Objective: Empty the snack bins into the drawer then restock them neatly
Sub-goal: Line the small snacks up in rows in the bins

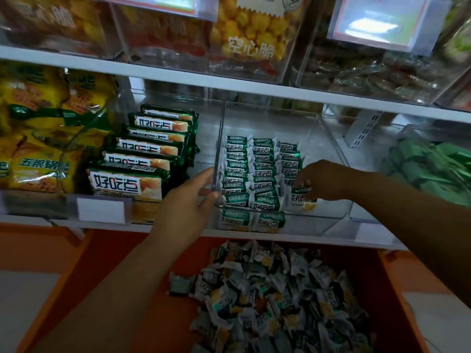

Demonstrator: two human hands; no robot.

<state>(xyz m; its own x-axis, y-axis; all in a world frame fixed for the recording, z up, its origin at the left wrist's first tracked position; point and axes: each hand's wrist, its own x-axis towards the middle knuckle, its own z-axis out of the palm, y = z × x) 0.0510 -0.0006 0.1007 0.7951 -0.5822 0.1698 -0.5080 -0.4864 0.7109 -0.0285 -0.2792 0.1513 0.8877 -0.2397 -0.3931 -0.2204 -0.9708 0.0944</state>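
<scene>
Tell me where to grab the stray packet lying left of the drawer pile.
Likely pinch the stray packet across its middle from above, coming from the left: it lies flat on the drawer floor, clear of the pile on that side.

Yellow snack bags point(38, 138) were piled up at the far left, and long green-and-white packs point(142, 159) were lined up front to back just beside them. A blank white label holder point(100, 209) was clipped on in front of those. On the white shelf board point(178, 77) above, a yellow puff bag point(248, 34) and brownish wrapped pieces point(369, 77) were kept, with a price card point(377, 24) hung over the latter. Green packets point(428, 166) were heaped off to the right.
</scene>
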